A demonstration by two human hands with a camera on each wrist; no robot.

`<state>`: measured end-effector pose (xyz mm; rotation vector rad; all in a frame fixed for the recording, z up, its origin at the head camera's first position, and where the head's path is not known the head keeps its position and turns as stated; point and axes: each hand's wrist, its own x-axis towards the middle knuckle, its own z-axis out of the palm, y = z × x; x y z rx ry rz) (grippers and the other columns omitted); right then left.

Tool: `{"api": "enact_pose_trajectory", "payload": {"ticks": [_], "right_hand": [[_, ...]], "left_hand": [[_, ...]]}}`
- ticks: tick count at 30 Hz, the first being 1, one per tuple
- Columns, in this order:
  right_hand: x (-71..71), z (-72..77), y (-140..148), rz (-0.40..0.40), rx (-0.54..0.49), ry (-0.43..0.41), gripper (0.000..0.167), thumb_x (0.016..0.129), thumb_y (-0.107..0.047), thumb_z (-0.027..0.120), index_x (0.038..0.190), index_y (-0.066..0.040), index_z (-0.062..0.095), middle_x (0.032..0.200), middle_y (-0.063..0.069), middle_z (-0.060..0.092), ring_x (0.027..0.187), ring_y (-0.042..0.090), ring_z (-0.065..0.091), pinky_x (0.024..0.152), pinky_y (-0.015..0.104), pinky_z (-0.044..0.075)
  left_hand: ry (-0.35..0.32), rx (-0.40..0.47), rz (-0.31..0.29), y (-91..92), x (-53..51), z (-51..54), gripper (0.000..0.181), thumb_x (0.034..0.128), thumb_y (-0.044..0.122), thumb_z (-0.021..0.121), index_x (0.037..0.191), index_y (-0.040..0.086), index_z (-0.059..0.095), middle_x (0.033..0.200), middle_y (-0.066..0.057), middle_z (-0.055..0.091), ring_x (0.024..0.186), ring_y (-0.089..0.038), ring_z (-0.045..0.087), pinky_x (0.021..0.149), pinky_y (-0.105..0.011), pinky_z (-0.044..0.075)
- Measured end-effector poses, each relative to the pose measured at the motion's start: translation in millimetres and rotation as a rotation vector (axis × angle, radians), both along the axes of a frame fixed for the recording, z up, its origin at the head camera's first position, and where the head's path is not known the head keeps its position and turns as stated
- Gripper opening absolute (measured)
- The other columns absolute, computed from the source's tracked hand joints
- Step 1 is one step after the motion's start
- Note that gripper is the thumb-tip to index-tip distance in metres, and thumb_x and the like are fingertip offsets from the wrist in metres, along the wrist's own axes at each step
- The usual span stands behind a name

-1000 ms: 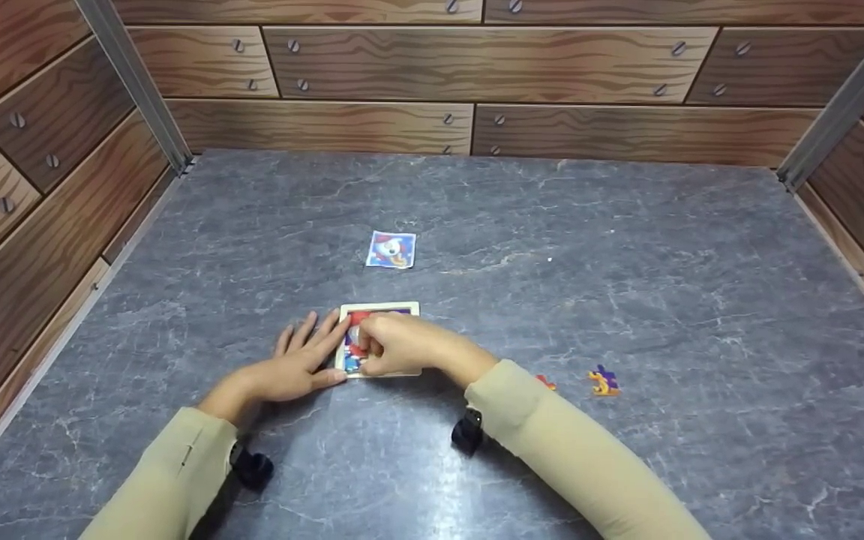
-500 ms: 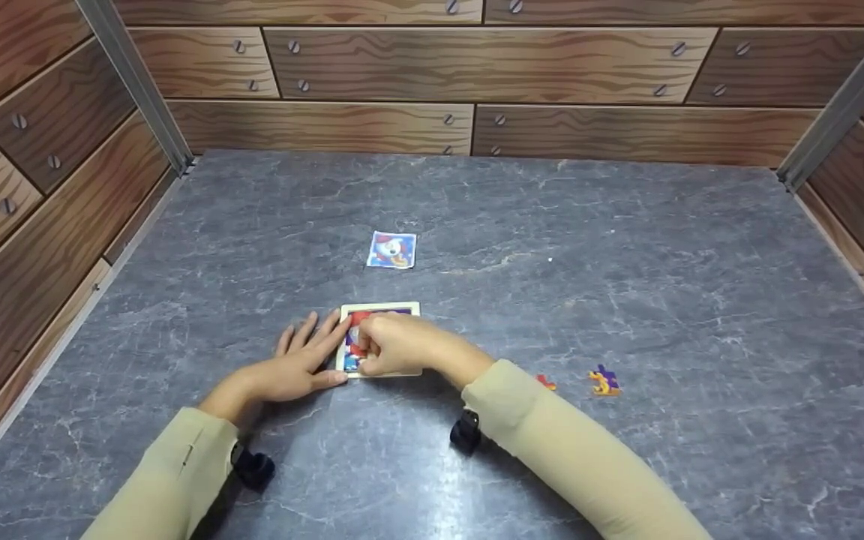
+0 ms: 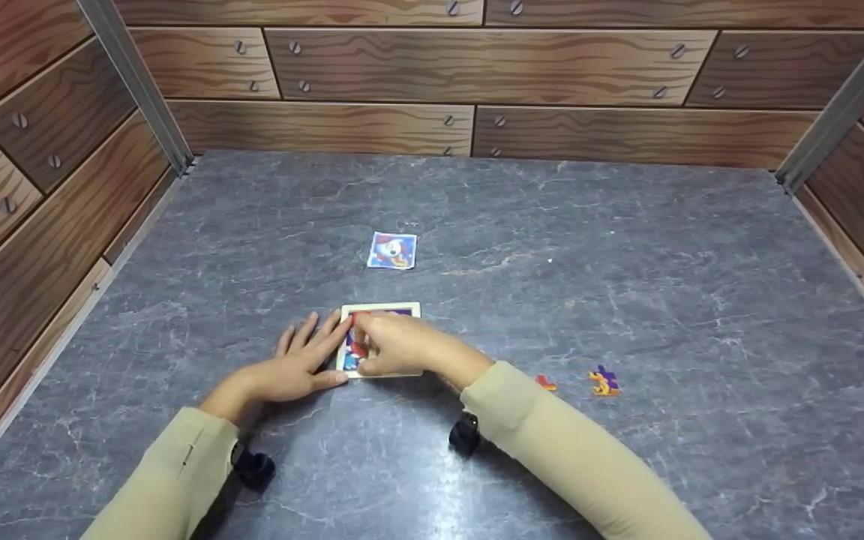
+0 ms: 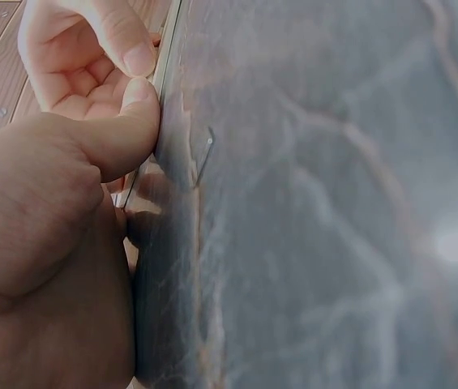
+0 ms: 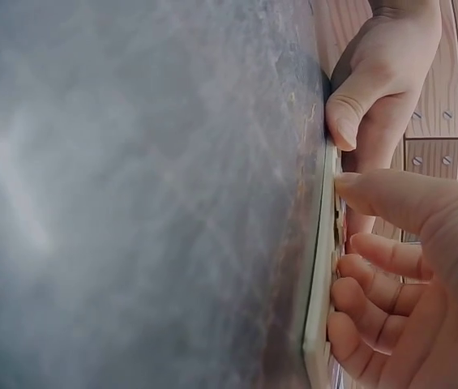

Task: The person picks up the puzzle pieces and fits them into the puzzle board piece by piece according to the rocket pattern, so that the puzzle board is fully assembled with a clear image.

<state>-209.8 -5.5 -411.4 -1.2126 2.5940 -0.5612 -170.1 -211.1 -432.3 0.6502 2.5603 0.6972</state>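
A small jigsaw puzzle tray (image 3: 381, 307) with a pale rim lies flat, with red, purple and blue pieces inside. My left hand (image 3: 291, 366) rests at its left side, fingers spread, with index finger and thumb touching the rim. Over the tray, my right hand (image 3: 402, 343) has curled fingers, thumb and fingertips down at a puzzle piece (image 5: 338, 215); the hand hides most of that piece in the head view. Both hands also meet at the tray edge in the left wrist view. To the right lie two loose pieces, a red piece (image 3: 545, 383) and an orange-and-purple piece (image 3: 604, 381).
Behind the tray lies a small picture card (image 3: 392, 250) showing a white-and-red figure on blue. The grey marbled table (image 3: 664, 285) is bounded by wood-patterned walls (image 3: 372, 64) at the back and sides. A tiny white speck (image 3: 550, 261) lies right of the card.
My right hand's index finger has shifted slightly left and back over the tray, and its wrist has edged left. The left hand stays put.
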Motion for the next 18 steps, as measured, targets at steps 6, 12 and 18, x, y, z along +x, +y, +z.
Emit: {"api": "enact_pose_trajectory", "payload": {"ticks": [6, 12, 18], "right_hand": [[-0.8, -2.0, 2.6, 0.022, -0.013, -0.004, 0.024, 0.077, -0.021, 0.07, 0.098, -0.012, 0.063, 0.08, -0.005, 0.053, 0.07, 0.009, 0.052, 0.059, 0.024, 0.042], [-2.2, -4.4, 5.4, 0.085, -0.072, -0.01, 0.021, 0.079, -0.017, 0.069, 0.098, -0.01, 0.067, 0.084, 0.0, 0.059, 0.073, 0.008, 0.053, 0.063, 0.022, 0.042], [-3.1, -4.7, 6.4, 0.105, -0.077, -0.05, 0.025, 0.08, -0.018, 0.07, 0.103, -0.009, 0.069, 0.086, 0.002, 0.061, 0.074, 0.01, 0.055, 0.065, 0.022, 0.044]], "left_hand": [[-0.005, 0.015, -0.004, -0.1, 0.3, 0.3, 0.078, 0.0943, 0.046, 0.046, 0.151, 0.019, -0.001, 0.155, -0.01, -0.01, 0.136, -0.035, -0.019, 0.103, -0.054, -0.016], [-0.007, 0.005, -0.002, -0.5, 0.6, 0.2, 0.078, 0.0943, 0.047, 0.045, 0.151, 0.018, -0.001, 0.155, -0.01, -0.01, 0.136, -0.035, -0.019, 0.103, -0.055, -0.015], [-0.006, 0.002, -0.003, -0.2, 0.4, 0.6, 0.078, 0.0943, 0.046, 0.046, 0.151, 0.018, 0.0, 0.155, -0.01, -0.009, 0.136, -0.036, -0.019, 0.103, -0.055, -0.015]]}}
